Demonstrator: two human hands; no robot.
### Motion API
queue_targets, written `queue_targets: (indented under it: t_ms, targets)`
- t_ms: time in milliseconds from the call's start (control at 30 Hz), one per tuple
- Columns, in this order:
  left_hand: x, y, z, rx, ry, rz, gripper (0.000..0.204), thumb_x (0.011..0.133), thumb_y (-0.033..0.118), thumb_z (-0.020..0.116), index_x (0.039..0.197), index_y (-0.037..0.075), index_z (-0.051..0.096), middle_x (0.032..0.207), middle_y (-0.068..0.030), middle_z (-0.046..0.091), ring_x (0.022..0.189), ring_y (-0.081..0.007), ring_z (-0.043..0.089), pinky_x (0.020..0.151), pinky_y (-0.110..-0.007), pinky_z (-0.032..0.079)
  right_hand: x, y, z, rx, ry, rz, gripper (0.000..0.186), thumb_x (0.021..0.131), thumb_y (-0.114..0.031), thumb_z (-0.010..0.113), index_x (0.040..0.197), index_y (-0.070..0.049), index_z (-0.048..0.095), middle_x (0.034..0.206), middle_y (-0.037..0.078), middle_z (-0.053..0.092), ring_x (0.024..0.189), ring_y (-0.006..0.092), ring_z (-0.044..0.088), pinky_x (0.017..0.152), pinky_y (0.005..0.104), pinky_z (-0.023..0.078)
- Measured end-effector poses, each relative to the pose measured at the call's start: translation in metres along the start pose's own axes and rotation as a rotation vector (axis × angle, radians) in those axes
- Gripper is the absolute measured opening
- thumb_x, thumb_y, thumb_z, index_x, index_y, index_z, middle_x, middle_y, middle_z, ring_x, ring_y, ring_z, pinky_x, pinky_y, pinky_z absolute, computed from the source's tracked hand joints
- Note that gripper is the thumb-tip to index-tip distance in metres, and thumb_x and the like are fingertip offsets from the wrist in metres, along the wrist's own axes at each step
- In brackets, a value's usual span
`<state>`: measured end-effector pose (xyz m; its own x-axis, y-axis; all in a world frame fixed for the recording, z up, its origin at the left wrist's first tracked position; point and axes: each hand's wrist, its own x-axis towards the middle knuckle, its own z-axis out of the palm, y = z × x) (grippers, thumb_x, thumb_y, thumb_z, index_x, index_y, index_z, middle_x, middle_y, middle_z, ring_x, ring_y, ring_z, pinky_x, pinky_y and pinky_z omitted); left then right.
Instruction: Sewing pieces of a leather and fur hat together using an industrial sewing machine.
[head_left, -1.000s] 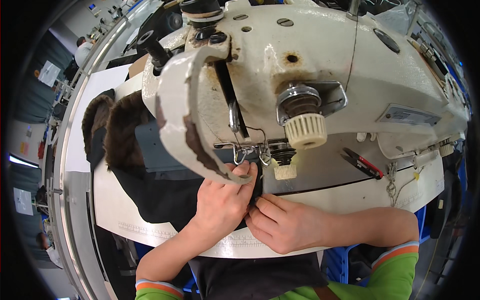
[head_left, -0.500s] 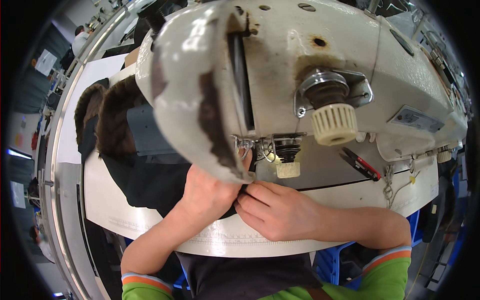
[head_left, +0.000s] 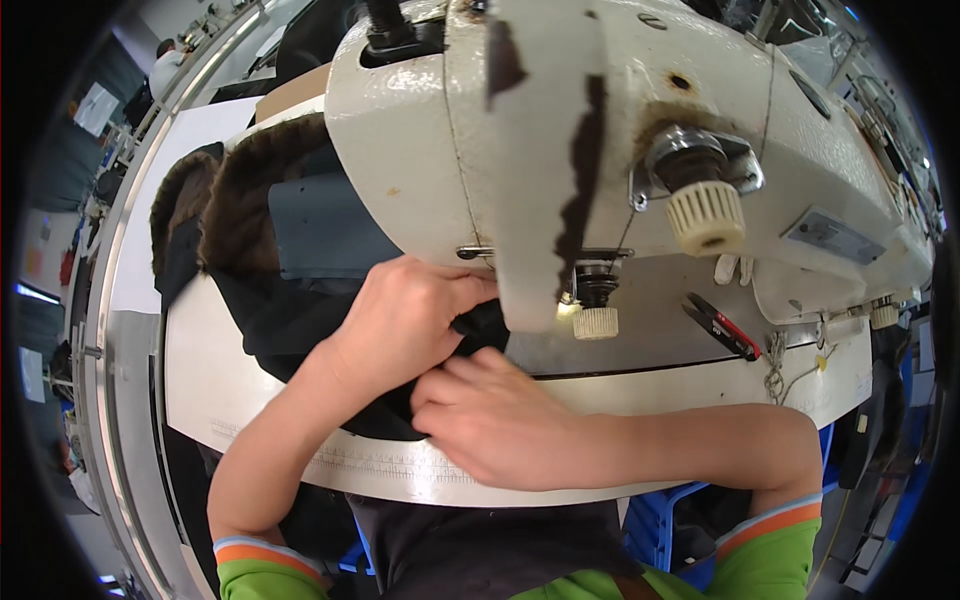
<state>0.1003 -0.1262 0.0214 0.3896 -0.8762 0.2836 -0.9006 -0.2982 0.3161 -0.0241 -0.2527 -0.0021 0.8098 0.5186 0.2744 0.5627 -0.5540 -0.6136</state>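
Left hand (head_left: 402,318) rested on black cloth (head_left: 285,318) by sewing machine (head_left: 405,165) | right hand (head_left: 498,418) curled against cloth | pinching: couldn't tell | snips (head_left: 724,328) lay rightward

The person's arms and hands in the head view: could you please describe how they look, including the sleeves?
The left hand and the right hand are bare, with no glove visible. Both forearms are uncovered, and no watch or bracelet shows on them. The left sleeve and the right sleeve are bright green, each with an orange band and a pale blue edge.
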Motion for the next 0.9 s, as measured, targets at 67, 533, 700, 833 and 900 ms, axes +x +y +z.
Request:
queue_targets:
  t_ms: [67,533,700,833,900]
  targets:
    - [0.013,0.008,-0.016,0.114,-0.155,-0.007,0.042,0.066,-0.002,0.070,0.106,0.010,0.075,0.091,-0.0126,0.070,0.083,-0.0336,0.068,0.073,-0.043,0.055,0.014,-0.011,0.013,0.043,-0.052,0.028,0.009,0.083,-0.008,0.065,0.091,-0.005,0.067,0.108,0.005,0.061,0.101,0.0229,0.056,0.088,0.0386,0.043]
    - [-0.026,0.045,0.011,0.404,-0.015,0.073,0.047,0.066,0.005,0.066,0.113,0.000,0.070,0.127,-0.0134,0.065,0.106,-0.0261,0.063,0.078,-0.034,0.054,-0.063,-0.002,-0.013,-0.401,0.141,-0.408,0.028,0.080,-0.017,0.064,0.102,0.000,0.066,0.115,0.012,0.065,0.105,0.0281,0.062,0.092,0.0408,0.052]
    - [-0.024,0.028,0.000,0.298,-0.026,0.116,0.049,0.067,0.004,0.067,0.116,0.003,0.069,0.122,-0.0092,0.066,0.104,-0.0272,0.062,0.083,-0.036,0.054,-0.051,0.007,-0.019,-0.654,0.121,-0.342,0.026,0.076,-0.020,0.064,0.093,0.000,0.066,0.099,0.012,0.065,0.096,0.0274,0.062,0.087,0.0372,0.053]
    - [-0.019,0.022,-0.004,0.183,-0.034,0.069,0.059,0.058,0.001,0.071,0.117,0.006,0.070,0.123,-0.0064,0.066,0.103,-0.0262,0.061,0.084,-0.037,0.054,-0.052,0.012,-0.017,-0.615,0.190,-0.361,0.021,0.075,-0.020,0.064,0.086,-0.002,0.064,0.086,0.008,0.062,0.087,0.0240,0.059,0.080,0.0326,0.051]
    - [-0.026,0.022,0.004,0.249,-0.023,0.085,0.057,0.060,0.003,0.070,0.117,0.005,0.070,0.122,-0.0053,0.066,0.103,-0.0248,0.061,0.083,-0.037,0.052,-0.055,0.011,-0.017,-0.589,0.199,-0.348,0.020,0.075,-0.020,0.064,0.085,-0.002,0.064,0.085,0.007,0.061,0.087,0.0237,0.059,0.080,0.0324,0.051]
